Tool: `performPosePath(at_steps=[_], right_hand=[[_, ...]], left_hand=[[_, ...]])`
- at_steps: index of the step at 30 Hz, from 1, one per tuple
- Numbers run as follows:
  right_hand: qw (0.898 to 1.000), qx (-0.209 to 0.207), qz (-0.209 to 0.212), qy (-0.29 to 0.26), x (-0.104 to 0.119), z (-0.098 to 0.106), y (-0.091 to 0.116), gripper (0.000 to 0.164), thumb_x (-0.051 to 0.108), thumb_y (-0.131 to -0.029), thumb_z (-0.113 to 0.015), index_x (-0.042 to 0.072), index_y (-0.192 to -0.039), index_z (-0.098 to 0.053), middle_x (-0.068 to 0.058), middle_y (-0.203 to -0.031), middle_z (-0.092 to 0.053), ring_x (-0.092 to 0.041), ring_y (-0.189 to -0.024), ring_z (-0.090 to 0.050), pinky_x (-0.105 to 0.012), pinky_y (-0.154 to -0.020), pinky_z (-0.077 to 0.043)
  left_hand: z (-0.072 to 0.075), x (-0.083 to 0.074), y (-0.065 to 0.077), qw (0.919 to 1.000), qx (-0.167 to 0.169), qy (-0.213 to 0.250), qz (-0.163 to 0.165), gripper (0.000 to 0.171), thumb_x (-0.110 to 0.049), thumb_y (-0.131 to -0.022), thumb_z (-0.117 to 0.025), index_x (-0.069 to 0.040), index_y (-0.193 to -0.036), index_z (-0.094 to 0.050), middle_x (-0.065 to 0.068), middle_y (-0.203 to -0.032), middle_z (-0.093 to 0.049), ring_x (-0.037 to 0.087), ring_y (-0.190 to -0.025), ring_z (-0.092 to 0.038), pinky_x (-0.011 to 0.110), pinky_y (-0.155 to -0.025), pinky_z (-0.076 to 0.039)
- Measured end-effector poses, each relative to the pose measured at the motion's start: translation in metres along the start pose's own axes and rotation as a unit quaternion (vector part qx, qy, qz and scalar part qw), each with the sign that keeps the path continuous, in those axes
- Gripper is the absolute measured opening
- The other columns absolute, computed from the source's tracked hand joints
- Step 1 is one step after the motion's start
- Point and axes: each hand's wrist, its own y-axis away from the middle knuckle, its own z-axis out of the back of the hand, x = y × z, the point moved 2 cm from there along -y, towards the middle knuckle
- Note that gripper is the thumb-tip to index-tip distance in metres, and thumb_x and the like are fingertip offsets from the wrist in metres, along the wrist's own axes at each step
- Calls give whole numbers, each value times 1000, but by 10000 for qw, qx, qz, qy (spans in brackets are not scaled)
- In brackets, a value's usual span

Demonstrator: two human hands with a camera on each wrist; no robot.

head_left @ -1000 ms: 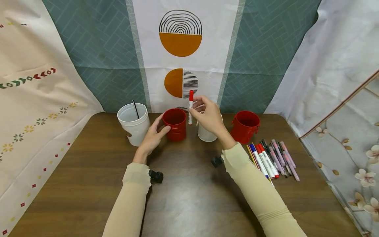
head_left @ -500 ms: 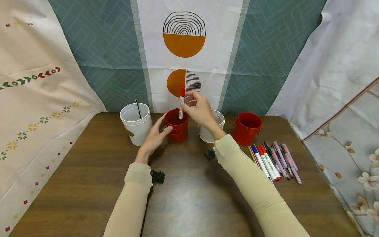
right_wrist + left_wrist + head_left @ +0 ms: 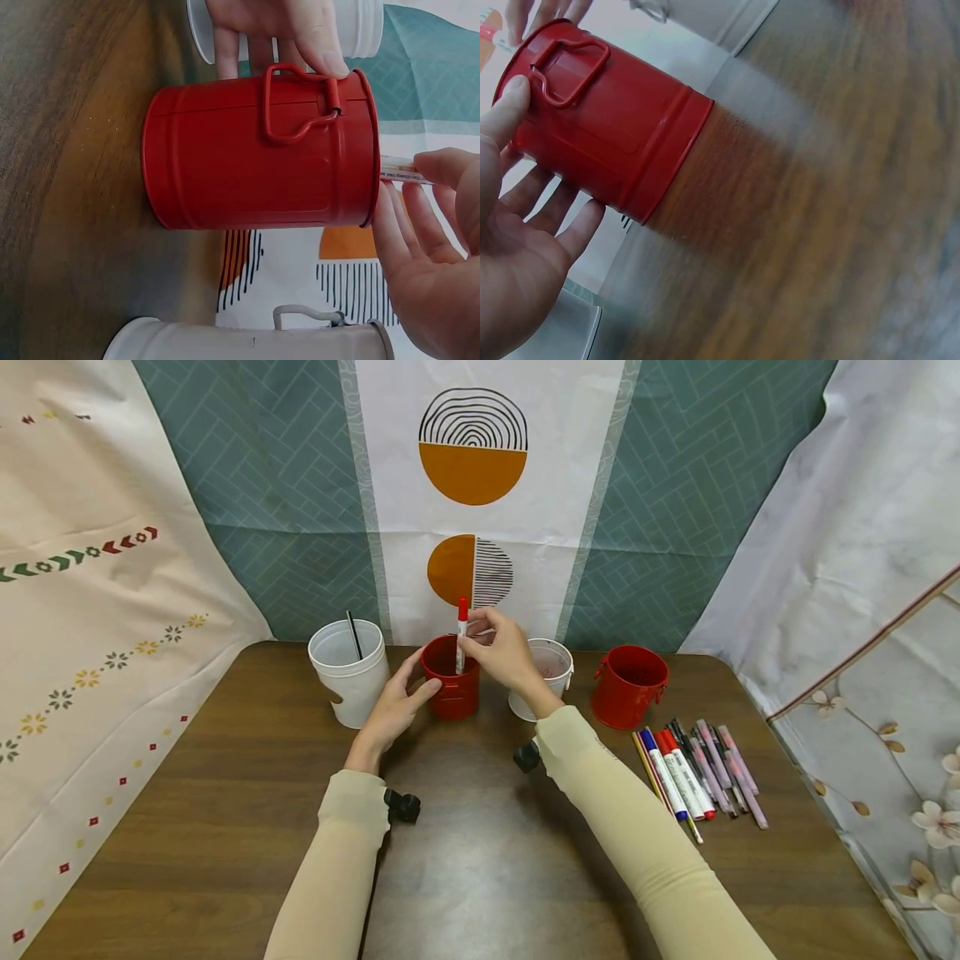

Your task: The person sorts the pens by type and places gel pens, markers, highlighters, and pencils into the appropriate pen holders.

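Note:
My left hand (image 3: 393, 708) holds a small red metal bucket (image 3: 453, 695) by its left side, with the thumb near the rim and fingers around the back. The bucket stands on the table, its looped handle (image 3: 568, 71) hanging at the side in the left wrist view. Between thumb and fingers, my right hand (image 3: 504, 652) pinches a white marker with a red cap (image 3: 462, 631), held upright, cap up. Its lower end is inside the bucket, hidden by the wall in the right wrist view, where the white barrel (image 3: 401, 169) shows just past the rim.
Left of the bucket stands a white plastic cup (image 3: 348, 681) with a black pen (image 3: 354, 635) in it. To the right are a white bucket (image 3: 551, 662) and another red bucket (image 3: 628, 693). Several markers and pens (image 3: 697, 772) lie on the brown table (image 3: 465, 860).
My right hand has moved left from in front of the white bucket and lowered the red-capped marker into the red bucket. The left hand keeps its hold on that bucket.

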Motion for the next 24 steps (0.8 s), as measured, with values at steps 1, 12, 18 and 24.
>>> performPosePath(at_steps=[1,12,18,24], right_hand=[[10000,2,-16,6,-1,0,0,33,10,-97,-77,5,-128,-68,-13,-109,-73,-28,-92,-73,-37,-84,-64],[9997,106,-42,233,-3,-3,1,34,8,-96,-78,6,-129,-67,-13,-110,-73,-27,-94,-72,-37,-84,-65],[9995,97,-24,286,-3,-4,2,34,8,-96,-78,6,-128,-67,-12,-109,-73,-26,-94,-73,-36,-85,-65],[9997,78,22,221,-4,-4,3,34,9,-95,-79,6,-128,-68,-11,-109,-74,-25,-95,-73,-36,-87,-64]], left_hand=[[0,0,0,10000,9,14,11,71,-27,-107,-66,-25,-168,-31,2,-171,-36,27,-158,-33,52,-125,-34],[-3,-20,7,9998,78,99,137,72,-17,-107,-63,-16,-169,-27,10,-172,-33,33,-159,-28,55,-127,-30],[-4,-26,9,9998,111,128,116,72,-16,-107,-64,-13,-169,-27,11,-172,-33,33,-159,-29,54,-127,-29],[-1,-4,-1,9998,75,142,96,72,-19,-107,-64,-20,-169,-27,8,-172,-33,32,-159,-30,53,-127,-30]])
